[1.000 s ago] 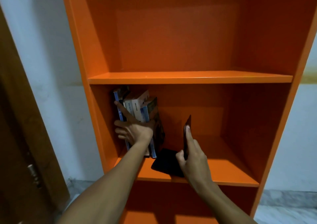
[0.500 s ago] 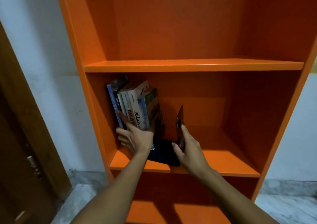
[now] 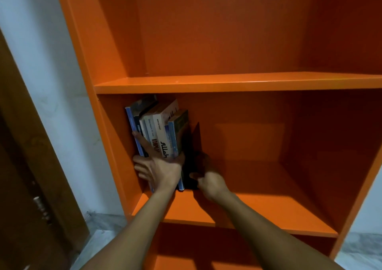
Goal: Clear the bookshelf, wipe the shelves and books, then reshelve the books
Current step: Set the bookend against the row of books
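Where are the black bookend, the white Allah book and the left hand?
black bookend (image 3: 196,137): head view, on its upright plate.
white Allah book (image 3: 163,133): head view, on its spine.
left hand (image 3: 159,169): head view, back of hand.

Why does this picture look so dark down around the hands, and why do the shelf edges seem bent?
Head view: light falls on the shelf boards' front edges, while the lower compartment's back lies in deep shadow, so the black bookend nearly vanishes beside the books. The right hand looks smeared, the left hand sharper. The wide-angle lens makes the bookshelf's sides splay outward.
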